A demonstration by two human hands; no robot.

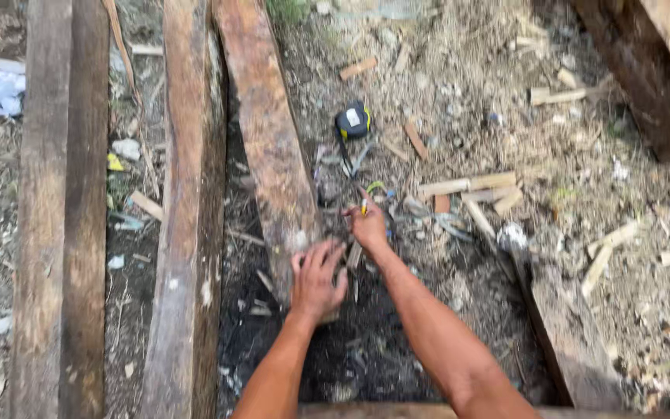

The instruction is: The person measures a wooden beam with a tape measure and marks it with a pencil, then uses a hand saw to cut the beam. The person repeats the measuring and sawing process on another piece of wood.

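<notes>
My left hand (pixel 317 278) lies flat, fingers spread, on the near end of a reddish weathered plank (pixel 267 132) that runs away from me on the ground. Just to its right, my right hand (pixel 367 226) is closed around a small yellow pencil-like tool (pixel 364 205), its tip close to the plank's end. A black and yellow tape measure (pixel 353 120) lies on the dirt farther out, its blade pulled out toward my right hand.
Two long planks (pixel 188 233) (pixel 60 233) lie parallel at the left. Dark beams (pixel 645 70) cross the top right. Short wood offcuts (pixel 467 186) and shavings litter the dirt at right. A board edge (pixel 560 334) lies near my right arm.
</notes>
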